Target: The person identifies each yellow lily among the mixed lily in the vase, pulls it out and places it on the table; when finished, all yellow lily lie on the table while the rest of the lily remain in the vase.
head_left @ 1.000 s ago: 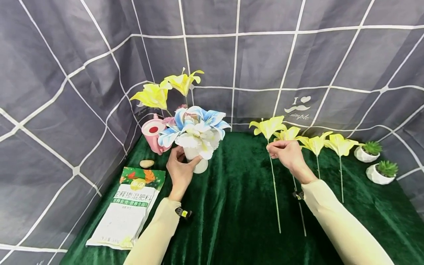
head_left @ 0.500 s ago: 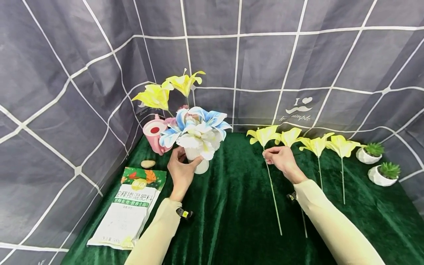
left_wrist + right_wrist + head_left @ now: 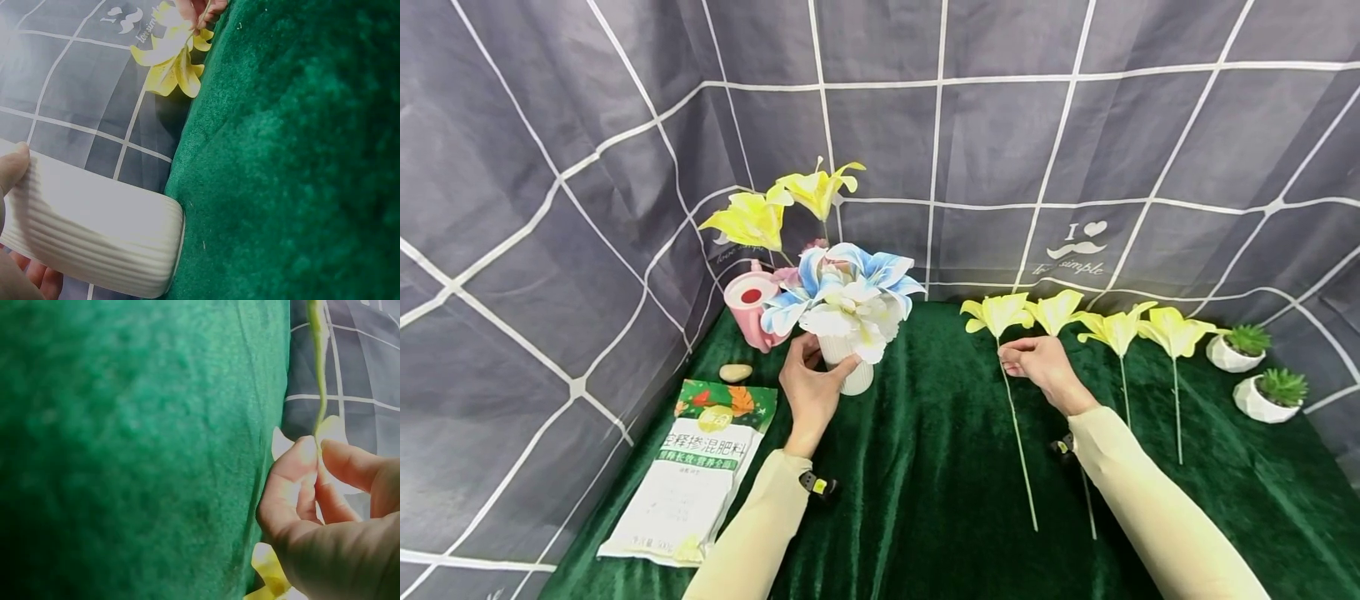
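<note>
My left hand [image 3: 811, 387] grips a white ribbed vase [image 3: 856, 379], its thumb and fingers around the side; the left wrist view shows the vase [image 3: 106, 225] up close. White and blue flowers [image 3: 857, 300] fill the vase's mouth, and two yellow lilies [image 3: 748, 221] rise behind them. On the right, my right hand [image 3: 1041, 367] pinches the stem of a yellow lily [image 3: 997, 315] just below the bloom. In the right wrist view the thumb and index finger meet on that green stem [image 3: 320, 369]. The stem's lower end points toward the front of the cloth.
More yellow lilies [image 3: 1116, 327] lie in a row to the right. Beyond them sit two small potted succulents [image 3: 1268, 396]. At left are a pink watering can [image 3: 748, 321], a pebble [image 3: 734, 372] and a fertilizer bag [image 3: 688, 475], on green velvet cloth [image 3: 925, 467].
My right hand has moved down and slightly left with the lily, whose bloom has lowered toward the cloth. The left hand and vase have stayed in place.
</note>
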